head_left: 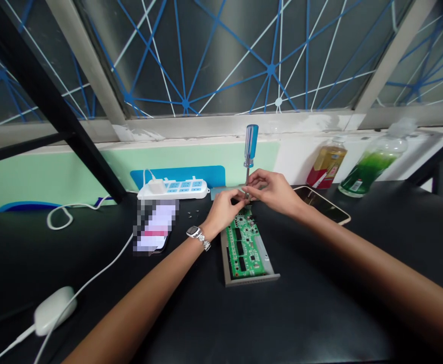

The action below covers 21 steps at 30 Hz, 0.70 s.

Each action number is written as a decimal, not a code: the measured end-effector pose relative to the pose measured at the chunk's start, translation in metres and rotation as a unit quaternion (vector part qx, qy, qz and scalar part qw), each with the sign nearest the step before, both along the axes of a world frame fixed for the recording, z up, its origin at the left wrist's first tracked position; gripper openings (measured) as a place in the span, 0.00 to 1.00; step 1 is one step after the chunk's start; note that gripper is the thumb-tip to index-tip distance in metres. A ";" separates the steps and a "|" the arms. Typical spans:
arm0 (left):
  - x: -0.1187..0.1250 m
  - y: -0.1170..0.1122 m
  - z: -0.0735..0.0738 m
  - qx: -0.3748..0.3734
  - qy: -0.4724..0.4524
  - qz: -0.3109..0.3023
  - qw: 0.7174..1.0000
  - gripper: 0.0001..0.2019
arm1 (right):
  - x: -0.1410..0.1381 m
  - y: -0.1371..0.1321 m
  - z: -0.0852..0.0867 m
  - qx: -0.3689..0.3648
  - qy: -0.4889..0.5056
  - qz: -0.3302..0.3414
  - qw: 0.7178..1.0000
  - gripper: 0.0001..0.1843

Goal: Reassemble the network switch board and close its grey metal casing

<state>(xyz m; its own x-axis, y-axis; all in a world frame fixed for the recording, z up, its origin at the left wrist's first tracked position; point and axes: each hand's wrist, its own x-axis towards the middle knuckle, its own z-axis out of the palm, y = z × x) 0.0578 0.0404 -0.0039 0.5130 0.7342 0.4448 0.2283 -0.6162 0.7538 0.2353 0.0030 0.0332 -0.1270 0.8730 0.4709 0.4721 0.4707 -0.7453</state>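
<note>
Daylight is received through the window (221, 55), so the scene is evenly lit. Soft glare is seen on the black table (300, 313). Edges are bent by wide-angle distortion; corners are slightly blurred.

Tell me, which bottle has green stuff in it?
The right bottle, lying tilted by the wall. The other bottle, beside it, holds amber liquid and has a red label.

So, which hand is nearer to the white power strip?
Left. The left hand is just right of the power strip; the right hand is farther right, at the screwdriver.
</note>
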 end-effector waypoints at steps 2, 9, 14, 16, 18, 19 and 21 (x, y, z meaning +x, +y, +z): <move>0.000 0.000 0.000 0.002 0.007 -0.016 1.000 0.05 | -0.001 0.000 0.000 -0.007 -0.002 0.007 1.000 0.09; 0.002 -0.001 0.003 0.001 0.011 -0.007 1.000 0.06 | -0.002 0.001 0.000 0.008 0.002 -0.015 1.000 0.08; 0.002 -0.002 0.006 0.014 0.020 -0.022 0.999 0.07 | -0.001 0.001 0.000 0.004 0.009 -0.018 1.000 0.06; 0.002 -0.003 0.007 0.010 0.011 -0.003 1.000 0.06 | -0.002 0.000 0.001 0.013 0.008 -0.029 0.999 0.07; 0.002 -0.003 0.008 0.012 0.019 -0.010 1.000 0.06 | -0.003 0.000 0.001 0.012 -0.002 -0.023 1.000 0.08; 0.002 -0.004 0.008 0.016 0.027 -0.019 0.999 0.07 | -0.003 -0.001 0.001 0.009 -0.006 -0.018 1.000 0.08; 0.002 -0.004 0.008 0.024 0.032 -0.024 0.999 0.07 | -0.004 -0.001 0.002 0.008 -0.001 -0.018 1.000 0.06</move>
